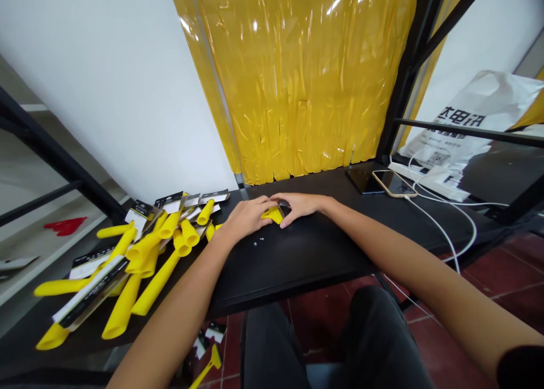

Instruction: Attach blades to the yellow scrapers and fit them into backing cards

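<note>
A small yellow plastic piece (274, 214) is held low over the black tabletop (297, 258), between my two hands. My left hand (247, 216) has its fingers closed on its left side. From the right, my right hand (301, 204) pinches the same piece between curved fingers and thumb. Something dark shows beside the piece inside the right hand's grip, too shaded to name. The fingers hide much of the piece, so its full shape cannot be made out. Two tiny metal bits that look like screws (255, 243) lie on the tabletop just in front of my left hand.
Yellow-handled tools in black-and-white packaging (157, 247) are heaped on the left. A phone (394, 184), a dark tablet-like slab (363, 181) and white cables (450, 247) lie right. Yellow strip curtain (306, 94) hangs behind; black frame posts (408, 71) flank the table.
</note>
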Demonstrator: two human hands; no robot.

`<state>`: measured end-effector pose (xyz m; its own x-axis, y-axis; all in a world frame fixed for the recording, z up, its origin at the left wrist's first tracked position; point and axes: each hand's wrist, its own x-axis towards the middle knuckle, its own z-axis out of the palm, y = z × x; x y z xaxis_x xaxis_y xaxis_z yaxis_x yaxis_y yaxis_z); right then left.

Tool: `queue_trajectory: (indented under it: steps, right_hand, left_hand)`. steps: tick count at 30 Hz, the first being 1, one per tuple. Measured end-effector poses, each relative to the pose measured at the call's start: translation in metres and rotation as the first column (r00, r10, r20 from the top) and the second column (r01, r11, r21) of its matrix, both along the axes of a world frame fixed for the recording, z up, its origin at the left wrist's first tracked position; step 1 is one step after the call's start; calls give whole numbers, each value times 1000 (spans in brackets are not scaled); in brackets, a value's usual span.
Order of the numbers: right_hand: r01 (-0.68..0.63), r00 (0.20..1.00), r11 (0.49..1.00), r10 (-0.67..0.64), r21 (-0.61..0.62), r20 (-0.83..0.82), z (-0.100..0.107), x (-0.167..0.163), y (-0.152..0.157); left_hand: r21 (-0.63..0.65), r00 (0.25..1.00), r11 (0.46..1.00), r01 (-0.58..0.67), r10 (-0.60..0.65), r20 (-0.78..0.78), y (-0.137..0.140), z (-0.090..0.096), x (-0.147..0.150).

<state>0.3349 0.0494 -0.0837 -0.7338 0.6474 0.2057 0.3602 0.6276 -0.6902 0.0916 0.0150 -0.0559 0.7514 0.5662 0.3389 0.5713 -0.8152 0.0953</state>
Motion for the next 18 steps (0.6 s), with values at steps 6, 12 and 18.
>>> queue_trajectory:
  steps: [6,12,18]
  right_hand:
    - [35,999,998,-35,45,2,-5,2,5]
    - [53,997,999,-53,3,-58,-5,2,5]
    - [119,991,992,-117,37,-66,2,18,13]
  left_hand:
    - [48,986,997,-67,73,-148,1,4,-3]
    - [68,991,997,-38,46,-126,6,2,-7]
    - [131,993,989,-70,82,-85,8,2,-9]
